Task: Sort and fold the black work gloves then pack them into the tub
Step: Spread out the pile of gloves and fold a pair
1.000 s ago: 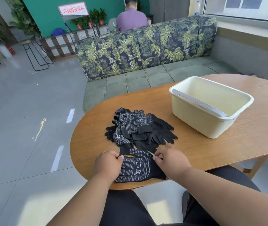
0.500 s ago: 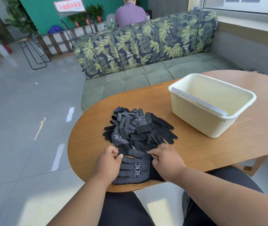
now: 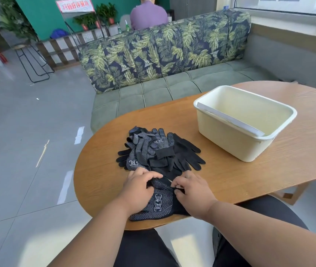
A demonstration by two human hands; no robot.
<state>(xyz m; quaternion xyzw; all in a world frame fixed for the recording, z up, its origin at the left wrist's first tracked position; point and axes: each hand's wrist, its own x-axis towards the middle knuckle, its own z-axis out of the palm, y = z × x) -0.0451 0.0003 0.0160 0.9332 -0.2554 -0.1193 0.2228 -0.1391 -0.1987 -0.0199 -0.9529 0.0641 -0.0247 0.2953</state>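
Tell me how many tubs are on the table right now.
1. The cream tub stands on the far right of the wooden table, beyond the glove pile; no gloves show inside it.

Dotted black glove (image 3: 161,204) lies flat before the glove pile (image 3: 159,151); cream tub (image 3: 243,139) stands upright.

Lounge or café-like public space: leaf-print sofa (image 3: 164,53), tiled floor (image 3: 28,141), signboard (image 3: 74,4), potted plants (image 3: 99,16), stool (image 3: 32,60), wooden counter (image 3: 268,170).
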